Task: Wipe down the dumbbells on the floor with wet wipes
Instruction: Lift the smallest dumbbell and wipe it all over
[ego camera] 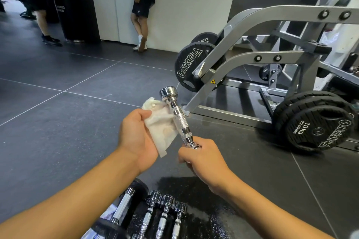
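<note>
Holds a small chrome dumbbell (pixel 177 118) up off the floor (pixel 58 122), tilted, far head high and away, near head buried in the right hand (pixel 203 158). Raised so, probably, to bring the whole shaft within reach of the cloth and to allow turning in the grip, hard to manage with the bar lying flat. Grips with right fingers curled tight round that lower head, closing fully on the metal; leaves the knurled handle and upper head bare. Carries a crumpled wet wipe (pixel 162 126) in the left hand (pixel 136 137), spread across the palm and lapping against the left side of the handle, touching it just below the upper head. Pinches the wipe's upper edge under the thumb, against fingers bent behind the sheet; cannot tell how far those hidden fingers wrap toward the shaft. Looks like wiping of the handle under way, palm cupped ready to close round it. Leaves the rest waiting below, between the forearms: three chrome dumbbells (pixel 165 213) side by side on the floor, and a bigger black-headed dumbbell (pixel 124 205) just left of them.
</note>
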A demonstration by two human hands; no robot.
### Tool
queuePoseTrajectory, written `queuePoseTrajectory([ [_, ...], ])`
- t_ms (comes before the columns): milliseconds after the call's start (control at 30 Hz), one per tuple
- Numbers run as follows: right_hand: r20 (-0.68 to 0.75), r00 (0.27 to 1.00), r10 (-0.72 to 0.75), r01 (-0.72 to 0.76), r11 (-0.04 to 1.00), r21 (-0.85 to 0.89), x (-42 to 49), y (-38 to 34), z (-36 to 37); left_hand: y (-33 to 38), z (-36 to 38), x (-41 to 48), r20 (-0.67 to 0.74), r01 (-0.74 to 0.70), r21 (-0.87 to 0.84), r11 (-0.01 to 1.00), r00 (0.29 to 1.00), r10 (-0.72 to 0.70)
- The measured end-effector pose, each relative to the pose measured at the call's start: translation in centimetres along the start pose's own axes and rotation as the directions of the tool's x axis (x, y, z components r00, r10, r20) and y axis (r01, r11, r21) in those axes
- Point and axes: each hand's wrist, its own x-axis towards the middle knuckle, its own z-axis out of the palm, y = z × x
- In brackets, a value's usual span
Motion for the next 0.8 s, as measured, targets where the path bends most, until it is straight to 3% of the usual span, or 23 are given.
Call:
queuePoseTrajectory([
  [100,0.019,1.000,-0.019,0.020,0.998,-0.052,0.0,-0.2,-0.4,0.6,-0.4,0.0,-0.007,-0.010,-0.010,1.000,1.000,0.010],
  [300,0.113,0.991,-0.077,0.106,0.957,-0.271,-0.4,0.0,-0.9,1.9,-0.3,0.0,0.116,-0.007,-0.102,0.995,0.993,0.019],
  [433,0.362,0.931,0.036,-0.045,0.999,0.018,-0.6,0.4,-0.9,2.6,-0.6,0.3,0.112,-0.008,-0.039,0.999,0.994,0.012],
  [533,0.615,0.786,0.067,-0.253,0.942,0.220,-0.7,0.6,-1.2,2.7,-0.6,-0.1,0.174,-0.004,0.007,1.000,0.985,0.002],
  [600,0.670,0.739,0.073,-0.320,0.913,0.252,-0.8,0.6,-1.4,2.7,-0.7,-0.1,0.190,-0.028,0.076,0.997,0.982,0.013],
  [700,0.541,0.835,0.104,-0.205,0.970,0.129,-0.6,0.3,-1.8,3.0,-0.9,0.0,0.142,-0.137,0.334,0.933,0.985,0.093],
  [800,0.335,0.941,0.043,-0.001,0.992,-0.126,-0.4,0.0,-2.2,2.8,-1.3,0.0,0.139,-0.283,0.708,0.647,0.954,0.264],
])
